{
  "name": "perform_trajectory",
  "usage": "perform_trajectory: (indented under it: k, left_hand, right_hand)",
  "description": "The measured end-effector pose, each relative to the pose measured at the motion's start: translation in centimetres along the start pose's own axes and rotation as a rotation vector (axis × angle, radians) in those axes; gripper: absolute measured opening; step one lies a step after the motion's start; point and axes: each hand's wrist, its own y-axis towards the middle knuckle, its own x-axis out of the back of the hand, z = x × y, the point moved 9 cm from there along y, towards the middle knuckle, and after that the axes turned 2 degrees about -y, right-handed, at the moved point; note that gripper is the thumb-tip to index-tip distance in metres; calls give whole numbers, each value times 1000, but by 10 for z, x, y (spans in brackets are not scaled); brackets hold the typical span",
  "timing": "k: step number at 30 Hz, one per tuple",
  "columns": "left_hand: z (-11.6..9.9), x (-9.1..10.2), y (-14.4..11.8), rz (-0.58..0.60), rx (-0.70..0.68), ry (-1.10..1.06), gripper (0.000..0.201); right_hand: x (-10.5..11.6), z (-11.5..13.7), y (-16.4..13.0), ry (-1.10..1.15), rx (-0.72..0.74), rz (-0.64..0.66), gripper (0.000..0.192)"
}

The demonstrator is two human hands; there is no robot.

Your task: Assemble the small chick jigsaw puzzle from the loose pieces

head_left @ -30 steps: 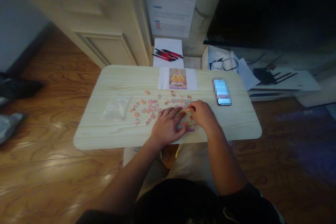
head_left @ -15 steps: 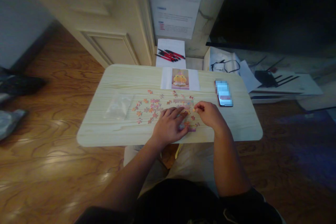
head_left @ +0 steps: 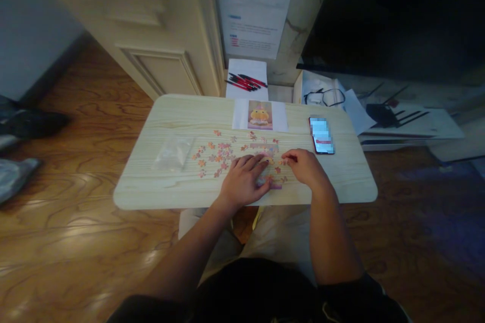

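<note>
Near the table's [head_left: 159, 197] front edge, left hand [head_left: 244, 181] stays flat, fingers spread, on the joined puzzle [head_left: 273, 185], while right hand [head_left: 306, 166] has drawn rightward, pinching a loose piece [head_left: 285, 161], not yet fitted.

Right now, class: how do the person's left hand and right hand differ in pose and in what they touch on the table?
The left hand lies flat, palm down, on the joined puzzle section; the right hand is curled, its fingertips pinching at a small loose piece. The left hand is nearer the scattered pieces; the right is nearer the phone. Both rest on the table.
</note>
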Motion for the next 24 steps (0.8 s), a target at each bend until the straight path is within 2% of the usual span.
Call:
perform_trajectory:
  k: [5,10,15,19,22,24]
  left_hand:
    - [0,2,0,-12,4,-15,51]
    - [-2,4,-1,-30,5,-10,49]
    - [-4,6,-4,-60,-18,-35,49]
    - [-4,13,-10,-107,-46,-80,41]
    - [6,26,-21,-150,-29,-104,35]
    - [21,39,-33,-184,14,-97,31]
  right_hand:
    - [11,-8,-5,-38,-35,-65,21]
    - [-2,2,-12,-48,22,-12,16]
    - [-8,-8,-13,-82,6,-18,15]
    - [-3,-15,-12,-82,-1,-24,14]
    - [1,-2,-12,-86,9,-58,15]
    - [-3,19,-12,-51,44,-74,16]
